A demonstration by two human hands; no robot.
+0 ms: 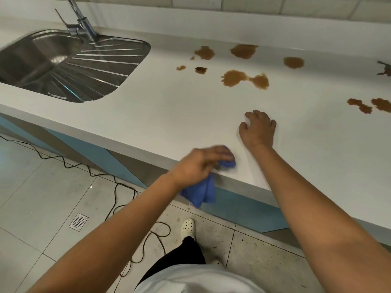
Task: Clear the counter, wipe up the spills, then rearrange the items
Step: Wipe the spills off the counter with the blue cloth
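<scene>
White desk (169, 106) runs across the view, a steel sink (63, 66) sunk into its left end with the tap (84, 24) rising at the back rim. Brown spills (243, 78) dot the far and right stretches, well apart from the near edge. There a blue cloth (227, 162) rests half on, half hanging off, and the right hand (258, 130) rests on the surface just beyond it.

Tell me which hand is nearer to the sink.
Left. The left hand, gripping the blue cloth at the counter's front edge, is nearer the sink; the right hand rests farther right.
</scene>
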